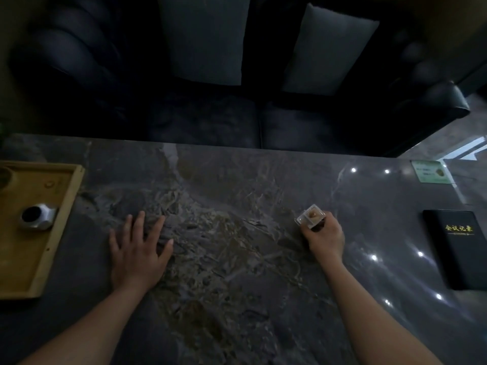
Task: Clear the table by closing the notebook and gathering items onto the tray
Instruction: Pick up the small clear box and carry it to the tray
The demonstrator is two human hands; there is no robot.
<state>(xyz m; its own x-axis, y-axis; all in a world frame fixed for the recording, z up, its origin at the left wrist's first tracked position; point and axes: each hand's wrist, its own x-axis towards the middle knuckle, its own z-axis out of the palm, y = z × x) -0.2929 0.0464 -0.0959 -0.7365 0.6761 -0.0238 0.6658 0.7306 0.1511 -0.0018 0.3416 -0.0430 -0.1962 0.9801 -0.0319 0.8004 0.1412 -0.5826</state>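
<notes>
My right hand [325, 237] grips a small clear plastic box [311, 216] with something brownish inside, held just above the dark marble table [237, 196]. Flat on the table's middle rests my left hand [139, 246], fingers spread, holding nothing. A black notebook [459, 248] with gold lettering lies closed at the right edge. The wooden tray [39, 233] sits at the far left; on it stands a silver ashtray-like dish [38, 216] with a dark hollow. The tray is well to the left of both hands.
A green card [431, 172] lies at the table's far right corner. A dark sofa [210, 114] with two grey cushions [329, 51] runs along the table's far side. A rounded object [5, 175] shows at the tray's far left corner.
</notes>
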